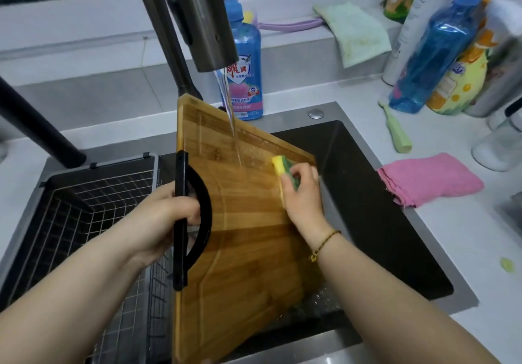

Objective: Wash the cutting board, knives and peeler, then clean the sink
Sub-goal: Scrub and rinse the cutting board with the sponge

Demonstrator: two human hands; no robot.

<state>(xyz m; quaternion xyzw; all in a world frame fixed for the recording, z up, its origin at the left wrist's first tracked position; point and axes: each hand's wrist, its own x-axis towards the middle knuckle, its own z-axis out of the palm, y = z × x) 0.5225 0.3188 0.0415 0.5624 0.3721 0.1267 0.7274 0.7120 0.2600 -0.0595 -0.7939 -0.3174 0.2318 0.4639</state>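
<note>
Head view: board scrub under running tap.

Left hand (169, 211) fisted round black handle (202, 217) of board (248, 250), tilted in sink (375, 222); right hand (302, 191) pinches sponge (284, 170) against it. Stiff, heavy, likely slick when wet; handle looks the safest grip. Wire basket (84, 211) seems empty. Knives, peeler unseen.
</note>
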